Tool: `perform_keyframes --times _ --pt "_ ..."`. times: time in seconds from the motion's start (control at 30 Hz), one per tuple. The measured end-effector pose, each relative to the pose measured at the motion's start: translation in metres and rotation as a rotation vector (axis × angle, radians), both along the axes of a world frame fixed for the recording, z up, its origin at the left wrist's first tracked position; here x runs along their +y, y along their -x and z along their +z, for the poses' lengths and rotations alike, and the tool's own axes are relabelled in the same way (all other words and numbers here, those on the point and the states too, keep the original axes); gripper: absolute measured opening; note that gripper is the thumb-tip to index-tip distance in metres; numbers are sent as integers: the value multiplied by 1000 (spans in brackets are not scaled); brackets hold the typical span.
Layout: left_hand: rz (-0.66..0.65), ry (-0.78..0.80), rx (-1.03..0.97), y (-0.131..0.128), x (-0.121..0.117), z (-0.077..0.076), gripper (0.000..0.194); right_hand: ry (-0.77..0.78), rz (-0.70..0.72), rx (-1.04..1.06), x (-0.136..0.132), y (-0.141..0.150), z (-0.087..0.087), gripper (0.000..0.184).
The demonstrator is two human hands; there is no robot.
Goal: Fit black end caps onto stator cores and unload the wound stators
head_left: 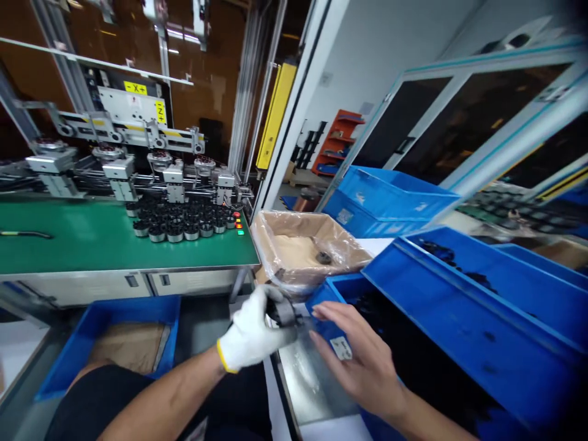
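My left hand (255, 334), in a white glove with a yellow cuff, is closed around a dark round metal part (283, 309) at the corner of a blue bin (463, 318). My bare right hand (361, 355) lies just right of it over the bin's near edge, fingers stretched toward the part, its fingertips close to it. The bin holds dark parts that are hard to make out.
A green worktable (92, 236) at left carries several rows of round black parts (179, 220) below a machine fixture (124, 153). A plastic-lined cardboard box (303, 245) holds one dark part. More blue bins stand at right (390, 196) and by my knee (114, 331).
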State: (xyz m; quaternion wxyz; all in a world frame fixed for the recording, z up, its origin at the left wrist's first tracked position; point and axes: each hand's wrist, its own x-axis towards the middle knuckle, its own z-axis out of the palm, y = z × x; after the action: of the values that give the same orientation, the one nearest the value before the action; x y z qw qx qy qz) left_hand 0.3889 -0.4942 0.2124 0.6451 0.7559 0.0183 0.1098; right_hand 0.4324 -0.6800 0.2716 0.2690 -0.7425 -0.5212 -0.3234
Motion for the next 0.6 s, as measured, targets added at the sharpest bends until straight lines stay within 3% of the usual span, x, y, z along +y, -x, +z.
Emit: perform_keyframes --times 0.13,0.27,0.4,0.5,0.6 --pt "164 -84 -111 46 55 29 62 122 62 -9 35 18 5 61" --pt "263 -283 -259 89 86 49 65 93 294 44 94 45 12 66" --pt "311 -359 -244 131 119 53 64 -89 456 157 148 76 12 50" --pt "260 -361 -460 157 156 52 76 -163 513 243 183 98 5 51" --pt "245 -490 -686 176 197 52 74 -196 565 303 215 113 -5 51"
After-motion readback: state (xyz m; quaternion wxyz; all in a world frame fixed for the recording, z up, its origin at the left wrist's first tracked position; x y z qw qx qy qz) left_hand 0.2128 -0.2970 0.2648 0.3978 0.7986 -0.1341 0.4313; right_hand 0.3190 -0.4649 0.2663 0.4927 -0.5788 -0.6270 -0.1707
